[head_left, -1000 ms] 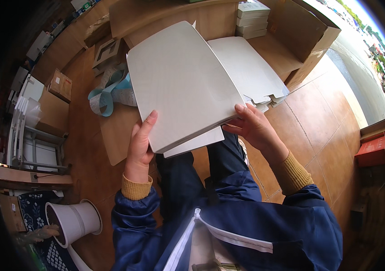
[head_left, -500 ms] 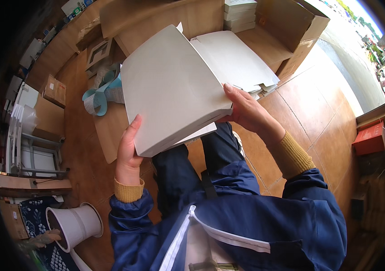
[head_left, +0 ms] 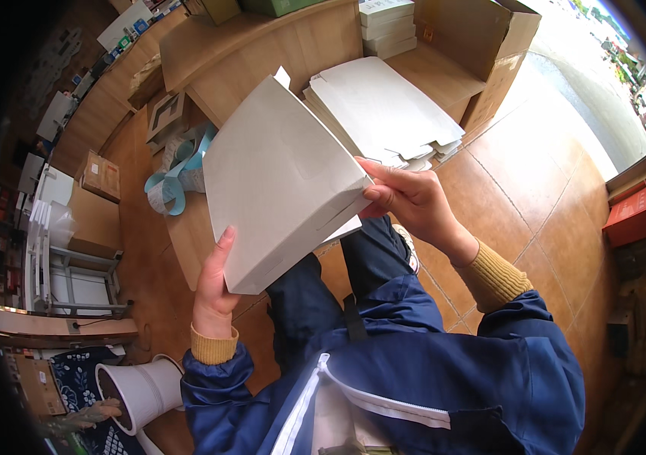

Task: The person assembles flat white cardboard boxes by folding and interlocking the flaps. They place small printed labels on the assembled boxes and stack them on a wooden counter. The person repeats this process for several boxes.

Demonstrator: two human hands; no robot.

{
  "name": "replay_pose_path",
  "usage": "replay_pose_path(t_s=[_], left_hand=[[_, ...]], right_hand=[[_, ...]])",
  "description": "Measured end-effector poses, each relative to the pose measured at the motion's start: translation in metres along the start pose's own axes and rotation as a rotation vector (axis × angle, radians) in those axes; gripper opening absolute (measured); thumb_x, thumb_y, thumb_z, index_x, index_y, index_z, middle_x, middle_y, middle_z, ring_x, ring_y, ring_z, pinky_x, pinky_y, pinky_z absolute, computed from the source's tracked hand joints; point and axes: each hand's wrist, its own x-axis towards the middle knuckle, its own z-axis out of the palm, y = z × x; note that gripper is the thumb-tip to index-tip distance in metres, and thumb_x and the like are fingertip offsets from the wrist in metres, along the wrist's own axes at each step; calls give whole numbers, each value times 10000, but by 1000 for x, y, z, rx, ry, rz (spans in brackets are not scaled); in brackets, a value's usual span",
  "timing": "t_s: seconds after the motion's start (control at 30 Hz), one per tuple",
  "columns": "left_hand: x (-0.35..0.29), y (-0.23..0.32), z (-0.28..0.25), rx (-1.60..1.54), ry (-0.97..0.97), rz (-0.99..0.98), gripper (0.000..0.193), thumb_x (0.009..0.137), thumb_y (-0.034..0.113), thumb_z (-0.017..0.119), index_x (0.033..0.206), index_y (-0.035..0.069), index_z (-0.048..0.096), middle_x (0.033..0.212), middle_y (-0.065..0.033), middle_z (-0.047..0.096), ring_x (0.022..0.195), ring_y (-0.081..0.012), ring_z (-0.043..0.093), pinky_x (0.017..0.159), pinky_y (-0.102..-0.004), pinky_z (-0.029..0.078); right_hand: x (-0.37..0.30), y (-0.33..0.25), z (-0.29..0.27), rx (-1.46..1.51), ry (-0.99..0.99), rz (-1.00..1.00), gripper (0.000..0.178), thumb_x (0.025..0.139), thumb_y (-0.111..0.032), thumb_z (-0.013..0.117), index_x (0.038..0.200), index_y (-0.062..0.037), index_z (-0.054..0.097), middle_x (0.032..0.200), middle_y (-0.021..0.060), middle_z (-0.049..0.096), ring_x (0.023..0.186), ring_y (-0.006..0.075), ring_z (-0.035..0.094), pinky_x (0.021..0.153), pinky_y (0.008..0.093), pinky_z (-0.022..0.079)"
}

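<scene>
White box [head_left: 285, 178] was in both hands, held up in front of the body, over the knees. Material looked like card: matte, smooth, top panel a broad four-sided sheet, slightly bowed. Near side was a shallow wall with a narrow slit toward its right end; small pointed flap stuck up at the far corner. Another white edge showed below the near wall; couldn't tell if it was part of the same piece.

Left hand [head_left: 216, 284] was clamped on the box's near left edge, thumb flat on the top panel, other fingers mostly hidden. Right hand [head_left: 414, 205] was clamped on the right corner, thumb and fingertips pinched together at the edge. So the box sat between the two hands, touching both, tilted.

Just beyond it, to the right: stack of flat white card [head_left: 387, 106], edges uneven, tabs poking out at the near end. Left of the box: loops of thin, light-blue ribbon [head_left: 173, 196], curled, near a smooth brown board [head_left: 188, 246]. Behind: wood-grain desk [head_left: 292, 57], curved edge. Floor [head_left: 528, 182] was glossy orange-brown tile.
</scene>
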Motion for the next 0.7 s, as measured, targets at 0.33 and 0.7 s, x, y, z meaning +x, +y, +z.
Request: replay_pose_path(t_s=[0.33,0.7], left_hand=[[5,-12,-4,-148,13,-72,468,978,345,535,1311,18,490,1234,-102,602,1089,-222,605,913,-359,515],[3,-16,-6,-36,99,-59,491,948,353,595,1249,-28,525,1171,-106,617,1019,-176,619,848,-302,524]], right_hand=[[3,5,0,14,-45,15,326,939,-103,612,1250,-5,605,772,38,669,655,78,655,607,222,560],[0,13,-9,-151,-109,136,476,897,-246,672,1305,-23,567,750,34,658,633,78,619,619,236,553]])
